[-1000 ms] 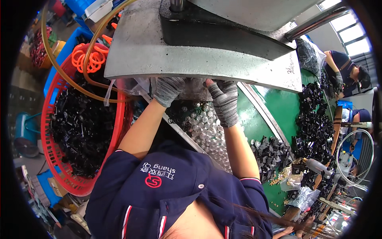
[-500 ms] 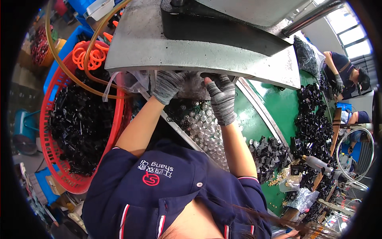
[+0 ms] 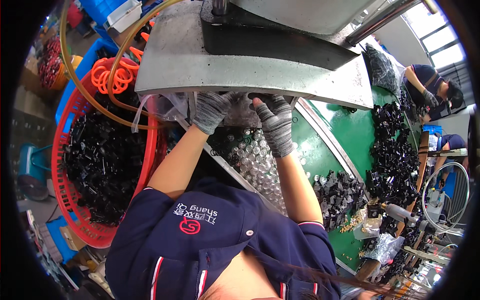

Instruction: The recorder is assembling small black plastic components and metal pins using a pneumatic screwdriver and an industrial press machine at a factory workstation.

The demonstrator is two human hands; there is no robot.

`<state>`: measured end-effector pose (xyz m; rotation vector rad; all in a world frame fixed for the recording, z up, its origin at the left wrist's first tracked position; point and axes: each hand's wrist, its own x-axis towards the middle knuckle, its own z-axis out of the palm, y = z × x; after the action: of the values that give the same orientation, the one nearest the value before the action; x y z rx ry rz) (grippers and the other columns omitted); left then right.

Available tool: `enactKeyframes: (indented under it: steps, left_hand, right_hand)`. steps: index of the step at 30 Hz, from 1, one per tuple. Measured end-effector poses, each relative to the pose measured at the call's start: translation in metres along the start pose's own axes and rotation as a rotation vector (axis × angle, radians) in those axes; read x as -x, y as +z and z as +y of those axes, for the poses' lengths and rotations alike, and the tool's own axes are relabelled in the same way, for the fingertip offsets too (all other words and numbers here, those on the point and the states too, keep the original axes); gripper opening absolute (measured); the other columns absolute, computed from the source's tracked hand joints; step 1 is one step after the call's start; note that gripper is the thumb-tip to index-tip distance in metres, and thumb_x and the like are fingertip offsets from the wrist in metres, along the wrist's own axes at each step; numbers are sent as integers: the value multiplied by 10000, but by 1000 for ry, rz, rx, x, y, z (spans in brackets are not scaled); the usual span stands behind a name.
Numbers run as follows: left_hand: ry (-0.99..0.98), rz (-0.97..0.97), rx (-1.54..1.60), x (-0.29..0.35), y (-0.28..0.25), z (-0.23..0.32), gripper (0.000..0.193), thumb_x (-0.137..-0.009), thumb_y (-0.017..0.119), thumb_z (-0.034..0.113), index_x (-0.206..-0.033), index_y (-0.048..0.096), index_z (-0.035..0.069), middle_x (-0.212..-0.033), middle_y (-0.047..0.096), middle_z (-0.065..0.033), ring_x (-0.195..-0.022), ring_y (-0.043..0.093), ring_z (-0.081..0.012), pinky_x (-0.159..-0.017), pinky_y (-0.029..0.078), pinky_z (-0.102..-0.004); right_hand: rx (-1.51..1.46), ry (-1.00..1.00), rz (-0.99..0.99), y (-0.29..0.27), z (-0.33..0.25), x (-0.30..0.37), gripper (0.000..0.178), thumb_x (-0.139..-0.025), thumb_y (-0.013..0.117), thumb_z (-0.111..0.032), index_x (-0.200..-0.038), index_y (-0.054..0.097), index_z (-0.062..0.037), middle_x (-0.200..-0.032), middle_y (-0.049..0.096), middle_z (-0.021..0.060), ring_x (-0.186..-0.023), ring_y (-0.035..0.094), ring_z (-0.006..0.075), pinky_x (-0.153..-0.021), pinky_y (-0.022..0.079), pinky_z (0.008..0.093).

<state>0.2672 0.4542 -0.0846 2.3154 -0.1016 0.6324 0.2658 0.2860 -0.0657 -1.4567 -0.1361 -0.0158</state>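
Observation:
Both hands are in grey knit gloves and reach in beneath the front edge of a heavy grey metal machine plate (image 3: pixel 320 82). My left hand (image 3: pixel 212 111) has its back showing, while its fingers vanish under the plate. My right hand (image 3: pixel 275 122) lies to its right, the bare thumb tip pointing up toward a dark spot at the edge; its other fingertips are hidden. Whatever either hand holds is out of sight. Between and below the wrists lies a heap of small clear and silvery round pieces (image 3: pixel 257 160), with thin black rings (image 3: pixel 217 150) beside it.
A red plastic basket (image 3: pixel 57 175) full of black parts stands at left, with an orange coiled hose (image 3: pixel 117 80) above it. Black parts (image 3: pixel 392 155) cover the green tabletop (image 3: pixel 330 125) at right, near a metal rail (image 3: pixel 332 147). Another person (image 3: pixel 435 90) works at far right.
The view has shifted slightly, so the machine plate sits a little lower. Both hands stay under its edge with hardly any visible movement.

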Motion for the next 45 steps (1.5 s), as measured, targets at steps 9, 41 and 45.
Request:
enactKeyframes:
  steps: [9, 41, 45]
  left_hand:
    - [76, 76, -118, 0, 6, -6, 452, -835, 643, 404, -1174, 629, 105, -1124, 652, -103, -1003, 611, -308, -855, 468, -411]
    - [-180, -61, 740, 27, -28, 36, 530, -738, 792, 162, -1216, 590, 56, -1159, 633, -128, -993, 642, -200, -846, 511, -292]
    - [-95, -59, 768, 35, -34, 62, 528, -730, 783, 125, -1214, 586, 51, -1131, 644, -115, -979, 643, -206, -864, 503, -294]
  right_hand:
    - [98, -38, -37, -1, 9, -2, 239, -819, 726, -151, -888, 607, 44, -776, 647, 114, -705, 597, 163, -670, 484, 306]
    - [-225, 121, -76, -11, -42, 32, 419, -880, 626, -105, -1268, 530, 20, -1002, 660, 92, -861, 630, 143, -742, 520, 255]
    - [-326, 224, -97, -16, -69, 44, 414, -885, 626, -134, -1272, 549, -9, -963, 659, 42, -794, 593, 87, -714, 492, 228]
